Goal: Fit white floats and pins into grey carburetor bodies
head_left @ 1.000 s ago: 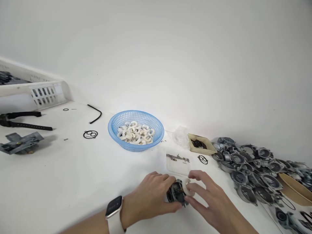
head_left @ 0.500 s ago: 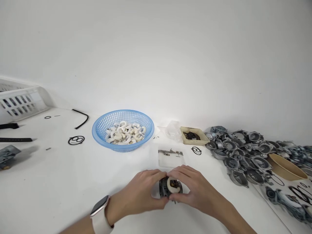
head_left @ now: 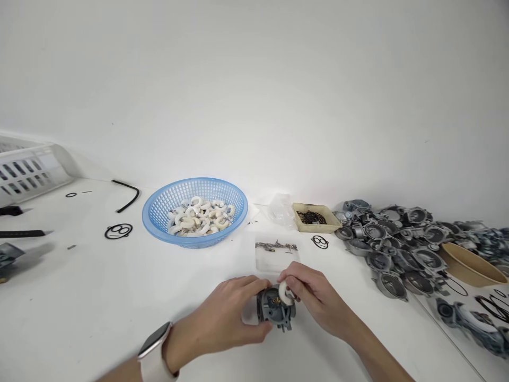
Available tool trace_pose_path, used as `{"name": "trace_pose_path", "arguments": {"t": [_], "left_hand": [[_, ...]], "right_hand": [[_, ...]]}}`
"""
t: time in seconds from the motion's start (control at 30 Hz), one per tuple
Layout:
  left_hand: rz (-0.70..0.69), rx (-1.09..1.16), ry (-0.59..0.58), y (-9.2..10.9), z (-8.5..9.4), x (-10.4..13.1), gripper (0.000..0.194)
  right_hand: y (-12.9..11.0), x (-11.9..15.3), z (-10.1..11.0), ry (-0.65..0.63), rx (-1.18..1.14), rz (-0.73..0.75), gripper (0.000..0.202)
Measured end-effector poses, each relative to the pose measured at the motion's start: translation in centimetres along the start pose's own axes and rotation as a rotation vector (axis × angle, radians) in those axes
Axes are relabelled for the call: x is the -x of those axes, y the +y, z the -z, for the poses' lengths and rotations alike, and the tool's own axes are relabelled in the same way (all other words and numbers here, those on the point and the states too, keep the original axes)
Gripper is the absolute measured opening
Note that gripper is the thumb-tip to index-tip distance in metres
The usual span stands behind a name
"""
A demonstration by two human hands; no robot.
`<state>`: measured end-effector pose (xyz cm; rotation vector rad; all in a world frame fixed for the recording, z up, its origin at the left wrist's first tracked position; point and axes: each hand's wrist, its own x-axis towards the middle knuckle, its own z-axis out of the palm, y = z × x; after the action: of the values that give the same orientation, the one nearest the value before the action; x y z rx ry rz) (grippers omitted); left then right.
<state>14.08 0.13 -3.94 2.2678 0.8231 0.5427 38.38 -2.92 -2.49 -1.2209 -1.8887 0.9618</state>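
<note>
A grey metal carburetor body [head_left: 274, 310] rests on the white table close in front of me, its open side with brass parts facing up. My left hand [head_left: 234, 310] is closed around its left side, thumb at the front and fingers at the back. Between the thumb and fingers of my right hand [head_left: 314, 294] is a white C-shaped float [head_left: 284, 293], tilted up at the right edge of the carburetor body. Whether the float still touches the body I cannot tell. Behind them lies a clear shallow tray [head_left: 276, 262] with small metal pins.
A blue basket [head_left: 147, 215] holds many white floats. Right of it are a plastic bag [head_left: 281, 209], a cream tray [head_left: 318, 228] of black rings and a gasket [head_left: 320, 242]. Metal bowls and castings [head_left: 392, 254] heap at the right beside a tan container [head_left: 473, 265]. A white crate [head_left: 35, 170] stands left.
My right hand has pulled back from around the carburetor body and raised the float from lying flat to tilted at its right edge. My left hand keeps its hold. The view has shifted slightly.
</note>
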Motion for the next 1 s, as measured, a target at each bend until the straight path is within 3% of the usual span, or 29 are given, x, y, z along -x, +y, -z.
{"name": "trace_pose_path", "arguments": {"t": [0.17,0.27,0.4,0.67,0.87,1.0], "left_hand": [[0.022,0.008,0.0,0.1,0.1,0.1,0.036],[0.007,0.032,0.012,0.0,0.0,0.1,0.045],[-0.029,0.045,0.051,-0.3,-0.8,0.0,0.056],[-0.027,0.044,0.178,-0.7,-2.8,-0.3,0.032],[-0.013,0.085,0.171,-0.1,-2.2,-0.5,0.028],[-0.013,0.065,0.159,0.1,-2.2,-0.4,0.029]], "right_hand": [[-1.3,-0.7,-1.2,-0.079,0.076,0.059,0.029],[-1.2,-0.8,-0.9,-0.056,0.096,0.025,0.019],[-0.4,-1.0,0.3,0.041,0.082,-0.003,0.025],[1.2,-1.2,0.6,0.108,0.213,-0.049,0.034],[2.4,-3.4,4.8,0.235,0.432,-0.069,0.037],[2.8,-6.5,6.4,0.048,0.629,-0.105,0.026]]}}
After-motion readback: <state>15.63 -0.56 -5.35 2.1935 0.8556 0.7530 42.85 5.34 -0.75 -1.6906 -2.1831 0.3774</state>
